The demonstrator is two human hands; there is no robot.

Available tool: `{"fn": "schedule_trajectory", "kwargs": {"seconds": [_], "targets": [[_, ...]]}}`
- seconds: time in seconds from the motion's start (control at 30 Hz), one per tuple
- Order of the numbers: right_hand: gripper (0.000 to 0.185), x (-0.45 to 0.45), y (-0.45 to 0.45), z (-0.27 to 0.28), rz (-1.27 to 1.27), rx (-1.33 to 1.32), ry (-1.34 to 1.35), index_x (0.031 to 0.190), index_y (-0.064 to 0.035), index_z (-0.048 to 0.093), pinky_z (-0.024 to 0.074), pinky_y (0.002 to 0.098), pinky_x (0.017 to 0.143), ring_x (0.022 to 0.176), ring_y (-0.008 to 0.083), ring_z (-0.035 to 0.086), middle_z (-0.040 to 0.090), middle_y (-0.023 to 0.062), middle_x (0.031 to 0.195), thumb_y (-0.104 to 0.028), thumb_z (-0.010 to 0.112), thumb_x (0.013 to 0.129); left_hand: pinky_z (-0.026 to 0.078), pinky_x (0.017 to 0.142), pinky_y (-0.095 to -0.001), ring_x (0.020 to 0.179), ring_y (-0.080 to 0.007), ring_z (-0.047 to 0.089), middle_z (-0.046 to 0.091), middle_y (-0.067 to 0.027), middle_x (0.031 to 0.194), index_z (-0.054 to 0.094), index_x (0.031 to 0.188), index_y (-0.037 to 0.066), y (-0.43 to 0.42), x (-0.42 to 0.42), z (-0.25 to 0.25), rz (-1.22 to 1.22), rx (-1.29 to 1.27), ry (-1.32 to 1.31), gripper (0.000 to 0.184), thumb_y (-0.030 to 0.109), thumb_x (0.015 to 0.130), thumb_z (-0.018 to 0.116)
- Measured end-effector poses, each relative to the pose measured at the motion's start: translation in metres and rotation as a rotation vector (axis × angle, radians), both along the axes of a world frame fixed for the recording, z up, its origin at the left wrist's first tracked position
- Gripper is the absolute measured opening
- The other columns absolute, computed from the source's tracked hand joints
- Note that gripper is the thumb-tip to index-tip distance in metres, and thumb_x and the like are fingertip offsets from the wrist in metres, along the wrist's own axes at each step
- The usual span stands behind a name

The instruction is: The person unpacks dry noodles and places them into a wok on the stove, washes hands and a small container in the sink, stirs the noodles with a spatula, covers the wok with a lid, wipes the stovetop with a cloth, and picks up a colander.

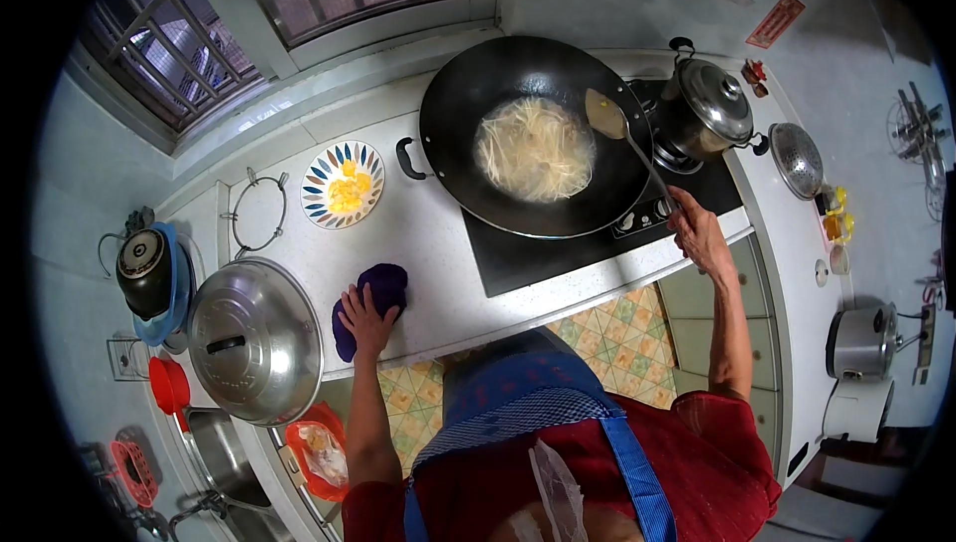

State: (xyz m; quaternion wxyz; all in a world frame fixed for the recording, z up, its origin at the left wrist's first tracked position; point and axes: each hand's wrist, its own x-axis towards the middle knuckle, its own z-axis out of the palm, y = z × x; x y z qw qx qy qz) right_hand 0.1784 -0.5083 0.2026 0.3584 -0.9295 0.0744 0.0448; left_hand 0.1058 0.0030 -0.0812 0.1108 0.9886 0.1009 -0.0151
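Observation:
My right hand is closed around the handle of a spatula, whose blade rests against the inner right side of a big black wok. Pale noodle-like strands lie in cloudy liquid at the wok's bottom. On the white counter, my left hand lies with fingers spread over a dark purple cloth. Behind that hand stands a patterned plate with yellow pieces, which look like egg.
A large metal lid sits left of my left hand, near a wire ring rack. Right of the wok, a lidded pot stands on the stove. A perforated strainer lies farther right. The sink is at lower left.

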Motion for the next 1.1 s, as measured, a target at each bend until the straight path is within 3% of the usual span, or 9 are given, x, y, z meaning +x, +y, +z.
{"fn": "schedule_trajectory", "kwargs": {"seconds": [0.23,0.33,0.4,0.5,0.67,0.93,1.1], "targets": [[0.037,-0.021,-0.001,0.012,-0.040,-0.065,0.019,0.124,-0.0048,0.043,0.0425,0.0303,0.047,0.051,0.0145,0.050,0.055,0.0084,0.066,-0.009,0.041,0.087,0.010,0.100,-0.0613,0.133,-0.0378,0.010,0.016,-0.0167,0.144,0.024,0.138,0.014,-0.001,0.001,0.000,0.016,0.004,0.022,0.082,0.051,0.074,0.059],[0.038,-0.032,0.000,0.018,-0.067,-0.115,0.129,0.124,-0.0051,0.043,0.0441,0.0334,0.050,0.053,0.0186,0.054,0.057,0.0108,0.066,-0.007,0.040,0.086,0.010,0.100,-0.0612,0.133,-0.0376,0.010,0.016,-0.0167,0.144,0.024,0.138,0.014,0.000,0.001,-0.001,0.009,0.004,0.006,0.082,0.052,0.075,0.058],[0.040,-0.037,-0.006,0.014,0.080,-0.335,0.104,0.124,-0.0040,0.043,0.0453,0.0366,0.055,0.057,0.0245,0.057,0.059,0.0145,0.069,-0.004,0.040,0.083,0.011,0.100,-0.0613,0.133,-0.0376,0.010,0.016,-0.0167,0.144,0.024,0.138,0.014,0.000,-0.001,-0.002,0.002,0.012,-0.009,0.081,0.053,0.075,0.058],[0.041,-0.040,0.005,0.016,0.123,-0.368,0.204,0.123,-0.0017,0.043,0.0454,0.0388,0.059,0.061,0.0287,0.059,0.060,0.0173,0.072,-0.003,0.041,0.082,0.011,0.100,-0.0612,0.133,-0.0373,0.010,0.016,-0.0164,0.144,0.025,0.138,0.014,-0.001,0.000,0.000,0.002,0.026,-0.005,0.080,0.053,0.076,0.056],[0.040,-0.032,0.023,0.014,0.112,-0.115,0.265,0.123,-0.0034,0.044,0.0452,0.0385,0.059,0.059,0.0260,0.057,0.057,0.0146,0.069,-0.005,0.041,0.083,0.011,0.100,-0.0610,0.133,-0.0368,0.010,0.015,-0.0158,0.144,0.024,0.138,0.014,-0.001,-0.001,0.000,0.011,0.003,-0.011,0.079,0.052,0.076,0.057],[0.034,-0.021,0.011,0.018,0.085,-0.110,-0.023,0.118,-0.0023,0.048,0.0432,0.0340,0.057,0.058,0.0216,0.054,0.055,0.0133,0.069,-0.007,0.042,0.086,0.009,0.101,-0.0607,0.133,-0.0363,0.008,0.014,-0.0156,0.145,0.023,0.138,0.014,-0.002,-0.001,0.003,0.032,-0.032,0.006,0.081,0.051,0.075,0.058],[0.031,0.013,0.024,0.010,0.138,-0.091,-0.147,0.116,-0.0020,0.050,0.0464,0.0344,0.065,0.071,0.0267,0.062,0.060,0.0183,0.080,-0.008,0.046,0.085,0.008,0.101,-0.0609,0.134,-0.0358,0.007,0.013,-0.0156,0.145,0.023,0.138,0.014,-0.001,-0.001,0.002,0.035,-0.041,0.003,0.082,0.051,0.075,0.059]]}}
